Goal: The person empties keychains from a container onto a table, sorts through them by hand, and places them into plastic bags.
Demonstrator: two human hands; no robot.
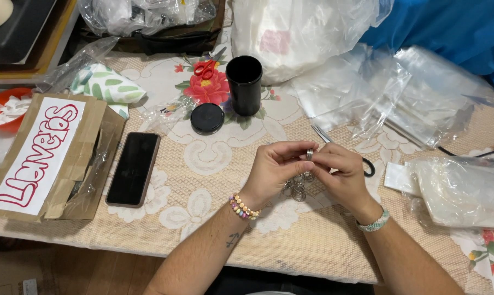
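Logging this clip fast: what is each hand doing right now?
Left hand: closed, pinching the metal ring.
Right hand: closed on the same ring.

Metal key rings (297, 187): bright, polished silver finish. Tablecloth (203, 158): woven cloth, matt, lace-like raised pattern. Cylindrical container (244, 84) and its lid (207, 118), far centre: black plastic, smooth, semi-gloss. Phone (133, 168), left: glossy black glass face. Box (61, 158), far left: brown cardboard, matt, rough torn edges. Bags (400, 98), right: clear plastic film, glossy, creased.
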